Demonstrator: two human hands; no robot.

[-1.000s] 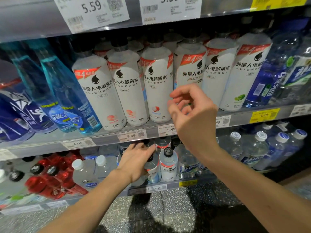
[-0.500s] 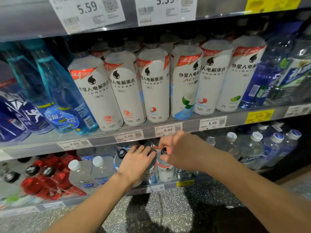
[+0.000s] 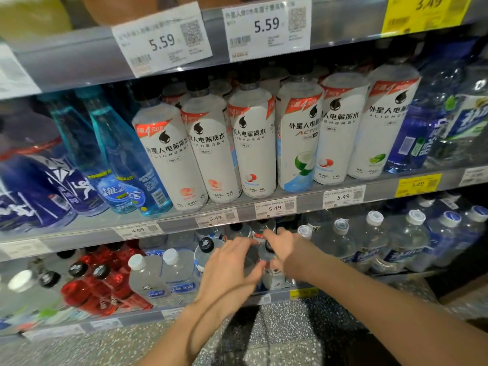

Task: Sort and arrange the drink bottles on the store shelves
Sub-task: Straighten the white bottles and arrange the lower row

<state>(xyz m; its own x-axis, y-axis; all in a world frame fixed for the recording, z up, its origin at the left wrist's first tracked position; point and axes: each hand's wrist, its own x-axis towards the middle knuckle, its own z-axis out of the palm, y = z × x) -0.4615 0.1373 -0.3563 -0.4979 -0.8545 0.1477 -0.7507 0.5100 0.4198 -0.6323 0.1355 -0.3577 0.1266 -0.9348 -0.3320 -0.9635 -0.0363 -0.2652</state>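
Note:
On the lower shelf stands a small white bottle with a black cap [image 3: 274,280]. My right hand [image 3: 289,256] is closed around its neck from the right. My left hand [image 3: 228,269] curls around a clear bottle right beside it, which the hand mostly hides. Another black-capped bottle [image 3: 206,245] stands just left of my left hand. On the middle shelf above is a row of tall white electrolyte drink bottles [image 3: 250,146]. One of them carries a blue coconut label [image 3: 299,151].
Blue bottles [image 3: 124,167] lean at the middle shelf's left. On the lower shelf, red bottles [image 3: 97,286] and clear white-capped bottles [image 3: 155,280] stand to the left, and clear water bottles [image 3: 383,241] to the right. Price tags line the shelf edge [image 3: 274,208]. Speckled floor lies below.
My right hand dropped from the middle shelf's white bottles to the lower shelf and closed on the small black-capped bottle. My left hand stayed on the lower shelf.

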